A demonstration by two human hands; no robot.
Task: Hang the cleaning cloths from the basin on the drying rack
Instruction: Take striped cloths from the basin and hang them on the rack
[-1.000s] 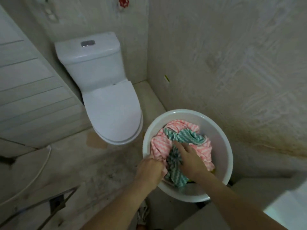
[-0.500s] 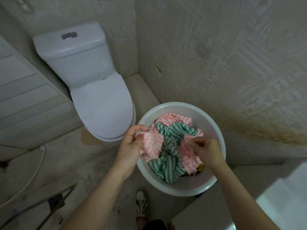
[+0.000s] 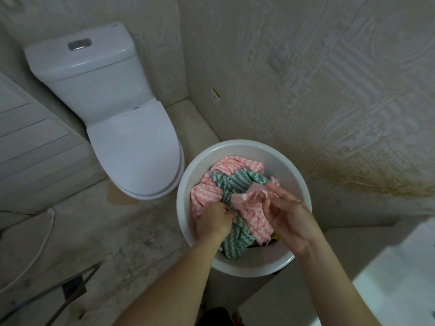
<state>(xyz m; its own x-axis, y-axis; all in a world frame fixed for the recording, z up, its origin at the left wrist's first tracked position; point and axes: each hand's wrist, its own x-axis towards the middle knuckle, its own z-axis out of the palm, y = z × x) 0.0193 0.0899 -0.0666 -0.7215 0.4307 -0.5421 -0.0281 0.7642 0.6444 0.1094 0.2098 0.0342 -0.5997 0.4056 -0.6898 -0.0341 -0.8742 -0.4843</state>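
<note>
Cloths (image 3: 235, 165), zigzag-striped in pink and green, lie heaped in the basin, which stands on the floor in the corner just right of the toilet.

A textured wall (image 3: 329, 90), stained brown low down, fills the right side. The floor (image 3: 106, 231) is grey and grimy; a white hose (image 3: 46, 243) trails across its left part and a thin metal frame (image 3: 73, 287) shows at the lower left. The white toilet (image 3: 136, 147) has its lid down. The white round basin (image 3: 282, 165) sits close against the wall.

Within the heap, the green cloth (image 3: 237, 182) winds from the middle down to the near rim. The pink cloth (image 3: 253, 220) is drawn up off the pile at its top end and hangs over the green one.

The right hand (image 3: 287, 217) is raised above the basin, its thumb and fingers (image 3: 280, 191) pinching the bunched top edge of the pink cloth. The left hand (image 3: 213, 223) is pushed down into the heap with its fingers curled tight round a fold; it looks like the green cloth, though the knuckles hide the grip.

A small yellow scrap (image 3: 275, 237) peeks out under the pink cloth near the basin's front. A small socket (image 3: 216, 96) sits on the wall beyond.
</note>
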